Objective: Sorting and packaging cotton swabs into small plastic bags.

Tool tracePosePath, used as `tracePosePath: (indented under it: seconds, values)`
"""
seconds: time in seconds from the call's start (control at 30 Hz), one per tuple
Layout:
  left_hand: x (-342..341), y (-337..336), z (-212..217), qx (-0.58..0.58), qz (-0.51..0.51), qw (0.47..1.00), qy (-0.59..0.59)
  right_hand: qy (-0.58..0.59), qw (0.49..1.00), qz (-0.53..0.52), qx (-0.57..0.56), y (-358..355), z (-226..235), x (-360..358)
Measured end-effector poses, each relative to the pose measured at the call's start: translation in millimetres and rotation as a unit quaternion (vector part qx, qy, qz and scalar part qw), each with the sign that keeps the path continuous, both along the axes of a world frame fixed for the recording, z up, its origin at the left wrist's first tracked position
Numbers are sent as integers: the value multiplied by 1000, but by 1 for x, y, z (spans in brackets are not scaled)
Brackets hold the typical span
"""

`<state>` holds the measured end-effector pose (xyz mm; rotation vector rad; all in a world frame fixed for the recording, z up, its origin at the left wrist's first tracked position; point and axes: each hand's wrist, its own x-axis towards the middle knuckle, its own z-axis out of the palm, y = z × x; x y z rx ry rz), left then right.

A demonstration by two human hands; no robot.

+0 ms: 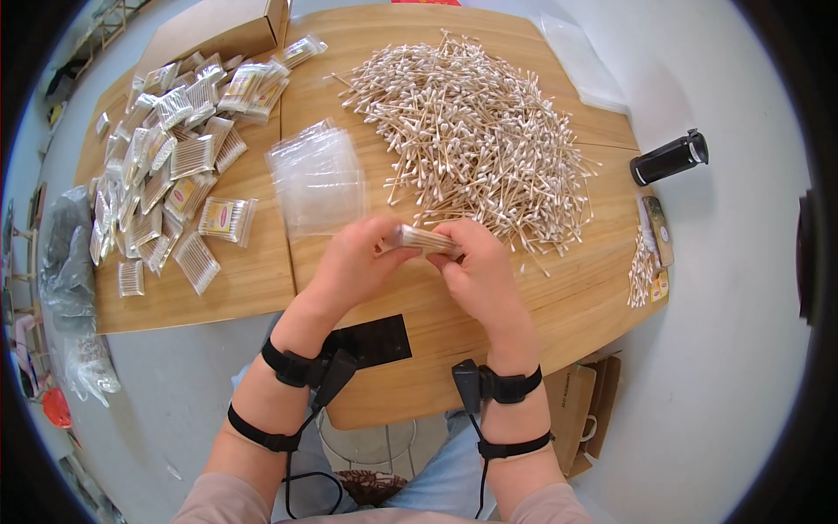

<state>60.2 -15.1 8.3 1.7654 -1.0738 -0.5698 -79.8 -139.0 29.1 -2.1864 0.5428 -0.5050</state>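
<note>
Both hands, left hand (353,262) and right hand (476,271), are pinching a swab bundle (425,238) above the worktop (559,297) by its ends; light, thin sticks likely slipping apart unless squeezed mid-bundle.

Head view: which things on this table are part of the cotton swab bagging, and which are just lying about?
In the job:
left hand and right hand, both on a bundle of swabs
loose swab heap
empty clear bags
filled packets

Lying about:
black cylinder
cardboard box
grey plastic bag
</note>
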Motion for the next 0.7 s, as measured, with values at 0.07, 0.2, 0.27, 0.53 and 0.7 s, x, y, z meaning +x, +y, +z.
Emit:
tracePosePath:
  seconds: [0.07, 0.2, 0.27, 0.53, 0.7]
  values:
    - [5, 3, 5, -26, -2, 997, 69, 2, 992, -11, 128, 3, 10, 1]
    - [6, 4, 17, -23, -5, 965, 260, -28, 927, -1, 374, -2, 16, -2]
    - [5, 3, 16, -28, -3, 970, 242, -26, 925, -8, 378, -4, 17, -2]
    - [2, 2, 2, -119, 42, 991, 47, -25, 923, -25, 384, 8, 16, 5]
    - [-7, 1, 9, -71, 88, 967, 230, -5, 946, 32, 324, 2, 19, -3]
